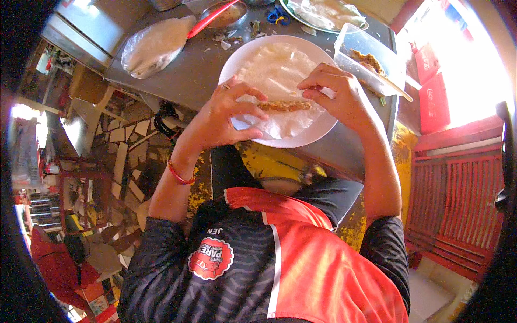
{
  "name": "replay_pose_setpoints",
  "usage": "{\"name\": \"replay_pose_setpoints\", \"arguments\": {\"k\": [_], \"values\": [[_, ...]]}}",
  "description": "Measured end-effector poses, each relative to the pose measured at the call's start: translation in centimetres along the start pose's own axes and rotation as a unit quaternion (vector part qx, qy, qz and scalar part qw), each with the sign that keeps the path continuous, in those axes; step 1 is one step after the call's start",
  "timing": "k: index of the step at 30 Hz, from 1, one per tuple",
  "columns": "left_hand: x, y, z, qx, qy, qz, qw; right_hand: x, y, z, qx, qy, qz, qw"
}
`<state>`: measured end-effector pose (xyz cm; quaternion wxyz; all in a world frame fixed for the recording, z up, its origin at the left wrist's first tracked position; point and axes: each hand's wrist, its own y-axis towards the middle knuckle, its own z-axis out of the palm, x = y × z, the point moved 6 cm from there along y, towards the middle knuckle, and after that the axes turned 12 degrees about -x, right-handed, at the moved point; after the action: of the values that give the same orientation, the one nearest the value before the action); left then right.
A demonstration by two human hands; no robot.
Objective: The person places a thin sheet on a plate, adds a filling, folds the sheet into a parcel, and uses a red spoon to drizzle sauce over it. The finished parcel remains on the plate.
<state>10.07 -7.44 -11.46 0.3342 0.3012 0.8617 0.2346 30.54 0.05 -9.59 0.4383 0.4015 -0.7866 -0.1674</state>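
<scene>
A thin, translucent round wrapper [278,64] lies on a white plate [232,66] at the table's near edge. Across its near half runs a narrow brown strip of filling [284,106]. My left hand [230,111] is over the plate's left side, fingers spread and tips by the strip's left end. On the right, my right hand [333,89] has thumb and forefinger close together just above the wrapper, beyond the strip's right end. Whether they pinch the wrapper's edge is not visible. More brown filling [367,60] sits in a clear plastic container [387,60] beyond my right hand.
On the metal table [194,87] are a plastic-bagged pale bundle [157,46], a metal bowl [238,18] with a red-handled utensil [210,20], blue scissors [278,15] and a plate of wrappers [325,14]. A stick-like utensil [398,89] projects past the container. Scraps [226,44] lie behind my plate.
</scene>
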Motion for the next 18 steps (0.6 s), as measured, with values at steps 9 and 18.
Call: {"name": "replay_pose_setpoints", "arguments": {"k": [9,18], "values": [[-2.1,-0.4,0.9,-0.022,0.060,0.009,0.998,1.9,-0.5,0.8,0.109,0.035,-0.036,0.993],[0.3,0.7,0.1,-0.030,-0.051,-0.113,0.992,0.8,-0.7,1.3,0.139,-0.008,-0.017,0.990]]}}
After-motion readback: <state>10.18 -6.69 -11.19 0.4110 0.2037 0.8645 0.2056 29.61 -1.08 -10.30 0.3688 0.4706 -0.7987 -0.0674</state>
